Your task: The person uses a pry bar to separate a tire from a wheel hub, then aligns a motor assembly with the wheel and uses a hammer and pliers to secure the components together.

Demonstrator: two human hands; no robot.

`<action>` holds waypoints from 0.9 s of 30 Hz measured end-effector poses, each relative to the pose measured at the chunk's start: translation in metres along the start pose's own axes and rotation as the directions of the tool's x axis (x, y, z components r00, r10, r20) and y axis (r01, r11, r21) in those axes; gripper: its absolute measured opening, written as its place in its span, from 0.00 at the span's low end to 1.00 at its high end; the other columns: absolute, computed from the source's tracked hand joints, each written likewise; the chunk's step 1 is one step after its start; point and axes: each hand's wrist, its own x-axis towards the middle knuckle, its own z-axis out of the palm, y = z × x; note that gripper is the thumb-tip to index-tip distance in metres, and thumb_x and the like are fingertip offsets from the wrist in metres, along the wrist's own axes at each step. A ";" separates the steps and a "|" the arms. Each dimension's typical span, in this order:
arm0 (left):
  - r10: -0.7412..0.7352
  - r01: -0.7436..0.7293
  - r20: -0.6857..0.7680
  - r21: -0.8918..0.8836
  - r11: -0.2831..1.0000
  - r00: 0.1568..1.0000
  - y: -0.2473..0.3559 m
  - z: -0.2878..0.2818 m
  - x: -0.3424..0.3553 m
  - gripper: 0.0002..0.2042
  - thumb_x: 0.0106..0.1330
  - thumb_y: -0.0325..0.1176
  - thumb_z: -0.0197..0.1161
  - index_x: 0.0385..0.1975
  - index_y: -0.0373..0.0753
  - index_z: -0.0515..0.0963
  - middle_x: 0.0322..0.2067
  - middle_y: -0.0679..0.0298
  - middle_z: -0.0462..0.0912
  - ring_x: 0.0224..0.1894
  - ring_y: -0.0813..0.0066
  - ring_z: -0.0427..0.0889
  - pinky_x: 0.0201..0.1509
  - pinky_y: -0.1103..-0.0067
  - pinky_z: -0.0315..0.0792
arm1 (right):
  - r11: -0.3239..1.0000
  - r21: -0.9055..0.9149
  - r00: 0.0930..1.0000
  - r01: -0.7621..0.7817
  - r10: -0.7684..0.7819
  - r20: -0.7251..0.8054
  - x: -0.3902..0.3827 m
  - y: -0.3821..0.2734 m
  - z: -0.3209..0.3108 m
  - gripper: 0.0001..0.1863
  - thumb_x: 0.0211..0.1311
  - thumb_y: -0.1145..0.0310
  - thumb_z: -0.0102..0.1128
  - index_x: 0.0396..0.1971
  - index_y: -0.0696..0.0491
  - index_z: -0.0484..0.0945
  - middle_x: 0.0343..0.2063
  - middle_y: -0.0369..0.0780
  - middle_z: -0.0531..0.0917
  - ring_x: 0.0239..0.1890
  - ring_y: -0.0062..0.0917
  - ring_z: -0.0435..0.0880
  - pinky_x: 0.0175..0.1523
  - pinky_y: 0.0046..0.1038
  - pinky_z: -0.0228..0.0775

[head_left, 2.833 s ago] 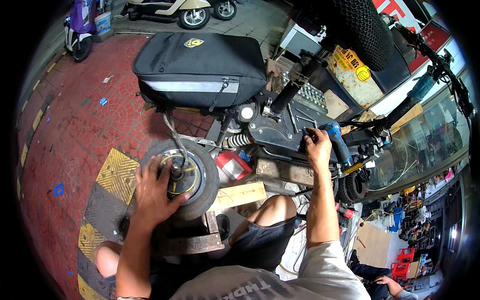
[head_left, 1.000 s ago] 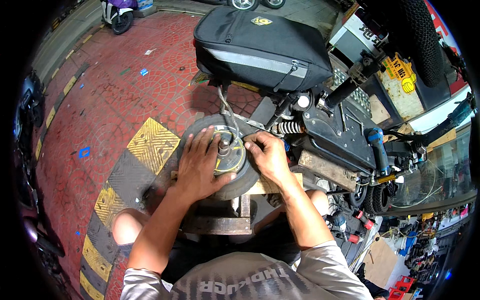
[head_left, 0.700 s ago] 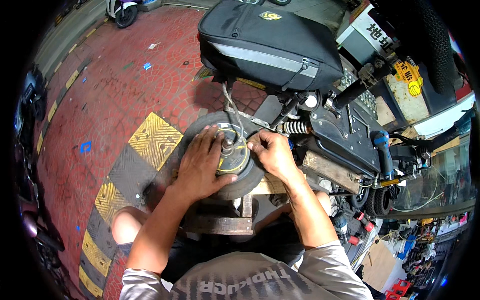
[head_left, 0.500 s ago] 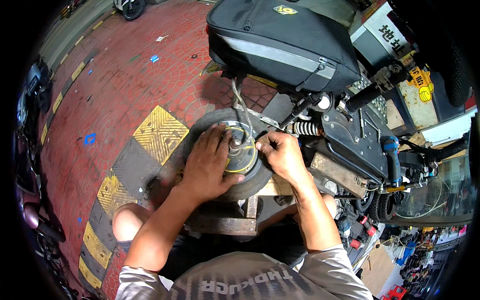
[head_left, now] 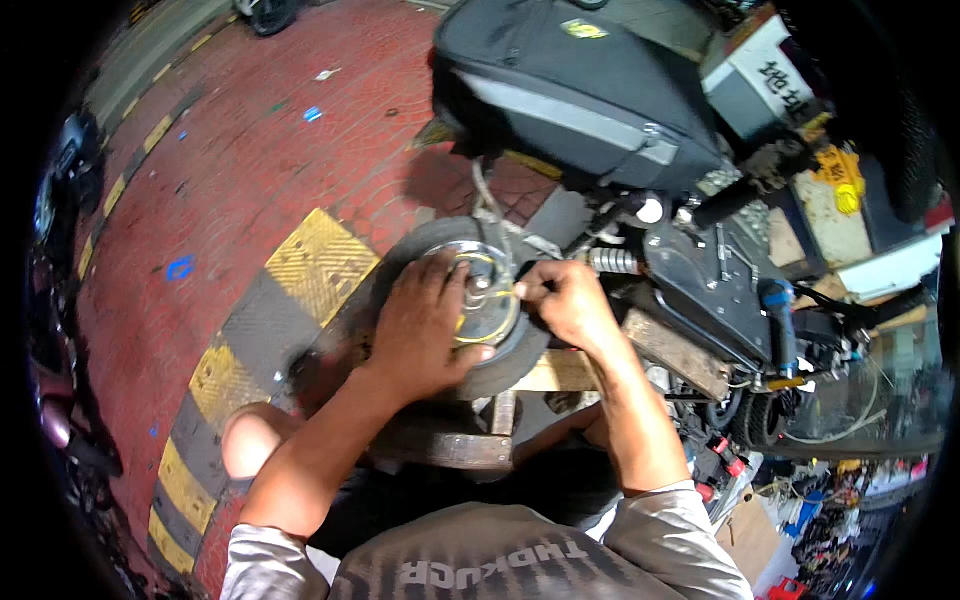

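A black-tyred wheel with a round metal hub lies in front of me, its face turned up. My left hand rests on the left side of the hub, fingers stretched forward and thumb apart along the lower rim. A thin yellow strand curves round the hub face. At the hub's right edge, my right hand pinches this strand between thumb and forefinger. Just beyond the hub, a grey cable hangs down toward the wheel. Motion blur softens the finer details.
Beyond the wheel is a scooter with a black bag, a coil spring and a dark deck holding tools. A blue power tool stands at its right. Wooden blocks lie near my right forearm. A yellow-black ramp runs along the left.
The view has shifted slightly, and the bag sits a little farther right in it. Both hands keep nearly the same places on the hub.
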 end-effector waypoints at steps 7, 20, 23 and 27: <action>0.084 -0.088 -0.119 -0.027 0.996 0.989 -0.002 0.007 0.000 0.50 0.61 0.56 0.79 0.77 0.31 0.66 0.80 0.43 0.63 0.79 0.37 0.65 0.82 0.49 0.62 | 0.948 0.278 0.985 -0.156 0.169 -0.022 -0.008 0.002 -0.012 0.11 0.75 0.65 0.72 0.38 0.59 0.90 0.26 0.35 0.88 0.26 0.17 0.83 0.33 0.29 0.75; -0.153 -0.012 -0.532 -0.294 0.956 0.833 -0.023 0.005 0.015 0.16 0.72 0.34 0.71 0.53 0.30 0.83 0.52 0.46 0.89 0.58 0.42 0.85 0.67 0.55 0.75 | 0.818 -0.297 0.548 -0.493 0.027 -0.836 -0.126 0.105 -0.204 0.14 0.64 0.62 0.80 0.39 0.57 0.89 0.38 0.51 0.91 0.42 0.50 0.92 0.51 0.46 0.83; -0.286 0.092 -0.477 -0.390 0.916 0.831 -0.029 0.010 0.016 0.16 0.72 0.33 0.70 0.53 0.29 0.84 0.51 0.46 0.88 0.55 0.43 0.85 0.65 0.56 0.75 | 0.740 -0.352 0.576 -0.574 0.060 -0.815 -0.122 0.104 -0.206 0.16 0.64 0.60 0.81 0.40 0.58 0.90 0.35 0.49 0.93 0.40 0.45 0.94 0.49 0.41 0.83; -0.165 0.012 -0.519 -0.286 0.958 0.838 -0.027 0.008 0.015 0.14 0.71 0.32 0.70 0.50 0.29 0.83 0.51 0.44 0.88 0.55 0.41 0.84 0.63 0.56 0.75 | 0.744 -0.352 0.619 -0.568 0.104 -0.778 -0.117 0.097 -0.211 0.14 0.65 0.62 0.78 0.40 0.58 0.89 0.37 0.53 0.92 0.44 0.52 0.93 0.52 0.47 0.82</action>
